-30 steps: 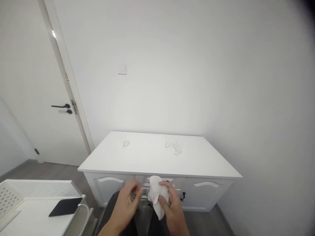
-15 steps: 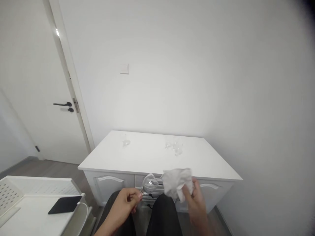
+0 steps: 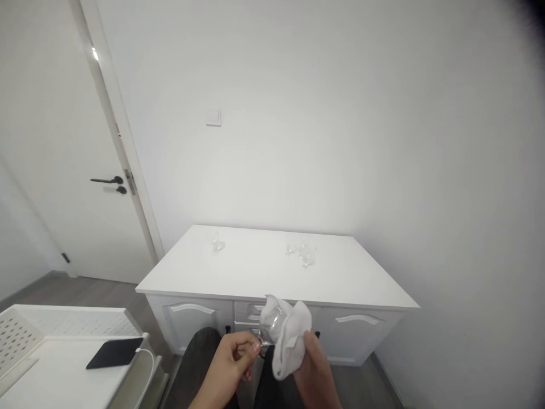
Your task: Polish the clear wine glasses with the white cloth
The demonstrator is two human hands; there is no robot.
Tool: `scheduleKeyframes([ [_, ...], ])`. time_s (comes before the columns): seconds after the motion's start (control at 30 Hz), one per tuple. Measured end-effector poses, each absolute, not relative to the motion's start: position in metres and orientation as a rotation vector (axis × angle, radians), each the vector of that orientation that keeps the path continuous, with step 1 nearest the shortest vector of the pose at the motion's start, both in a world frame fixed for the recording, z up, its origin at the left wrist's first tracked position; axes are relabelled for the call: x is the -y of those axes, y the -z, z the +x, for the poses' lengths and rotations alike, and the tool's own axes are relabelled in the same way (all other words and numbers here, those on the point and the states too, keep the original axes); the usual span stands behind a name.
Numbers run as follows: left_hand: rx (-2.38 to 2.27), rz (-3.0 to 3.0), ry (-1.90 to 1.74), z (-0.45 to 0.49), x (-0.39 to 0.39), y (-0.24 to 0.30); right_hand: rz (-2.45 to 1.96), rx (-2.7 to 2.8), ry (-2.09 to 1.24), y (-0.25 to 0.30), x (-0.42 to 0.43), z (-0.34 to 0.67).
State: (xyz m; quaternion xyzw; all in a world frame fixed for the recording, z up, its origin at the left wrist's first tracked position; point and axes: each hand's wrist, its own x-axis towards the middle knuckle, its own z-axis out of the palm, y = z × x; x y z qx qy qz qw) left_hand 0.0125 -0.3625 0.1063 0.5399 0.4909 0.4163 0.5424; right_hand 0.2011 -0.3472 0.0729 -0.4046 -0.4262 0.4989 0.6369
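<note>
My left hand [image 3: 232, 363] pinches the stem of a clear wine glass [image 3: 270, 325], which lies tilted in front of my lap. A white cloth [image 3: 289, 335] is wrapped round the bowl of the glass, and my right hand [image 3: 315, 375] grips that cloth from below. Both hands are low in the picture, just in front of the white cabinet [image 3: 361, 284]. On the cabinet's top stand one clear glass [image 3: 217, 243] at the left and two more glasses [image 3: 301, 251] close together near the middle.
A white door with a black handle [image 3: 107, 183] is at the left, and a light switch [image 3: 213, 117] is on the wall. A white shelf unit [image 3: 63, 352] at lower left bears a black phone [image 3: 114, 353] with a white cable. Grey wood floor surrounds the cabinet.
Half a second ago the cloth was held apart to the right of the bare glass. Now my right hand has brought the cloth back over the glass's bowl.
</note>
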Motion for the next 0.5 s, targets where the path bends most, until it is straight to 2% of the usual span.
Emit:
scheduleKeyframes([
  [0.13,-1.075,1.211,-0.982,0.023,0.366,-0.098,-0.761,0.821,-1.409,-0.073,0.351,0.192],
  [0.27,-0.735,0.88,-0.711,0.026,0.364,-0.095,-0.655,0.781,-1.647,-0.073,0.356,0.19],
  [0.33,-0.675,0.738,-0.675,0.025,0.362,-0.093,-0.684,0.787,-1.631,-0.078,0.353,0.184],
  [0.4,-0.803,0.831,-0.821,0.025,0.362,-0.09,-0.775,0.759,-1.534,-0.086,0.346,0.173],
  [0.5,-1.083,1.156,-1.15,0.025,0.364,-0.088,-1.041,0.704,-1.153,-0.1,0.335,0.157],
])
